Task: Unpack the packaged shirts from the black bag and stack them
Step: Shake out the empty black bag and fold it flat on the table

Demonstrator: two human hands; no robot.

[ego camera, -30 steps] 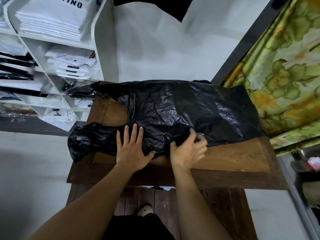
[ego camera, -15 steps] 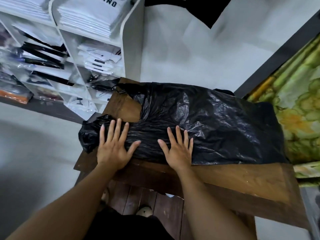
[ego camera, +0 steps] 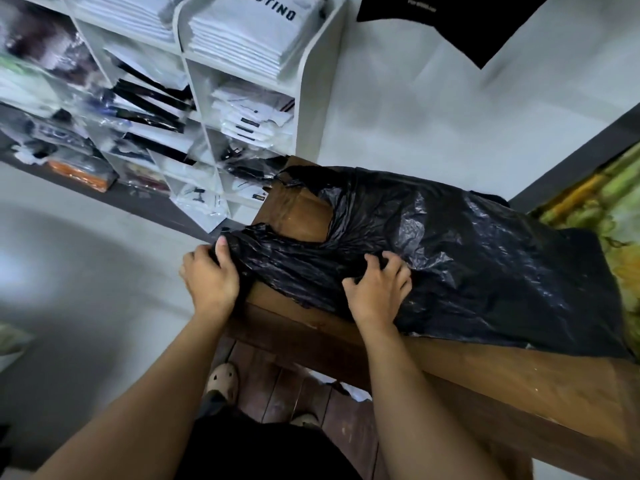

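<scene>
Lying flat across the bench [ego camera: 485, 382], black bag [ego camera: 467, 258]; left grip [ego camera: 211, 275] clenches its handle end at the bench's left edge, right grip [ego camera: 377, 289] bunches plastic near the bench front.

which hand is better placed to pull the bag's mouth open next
Probably the left: the left hand grips the black bag at its handle end, where the mouth is. The right hand clutches plastic further along the body, so it seems better for holding the bag down.
</scene>
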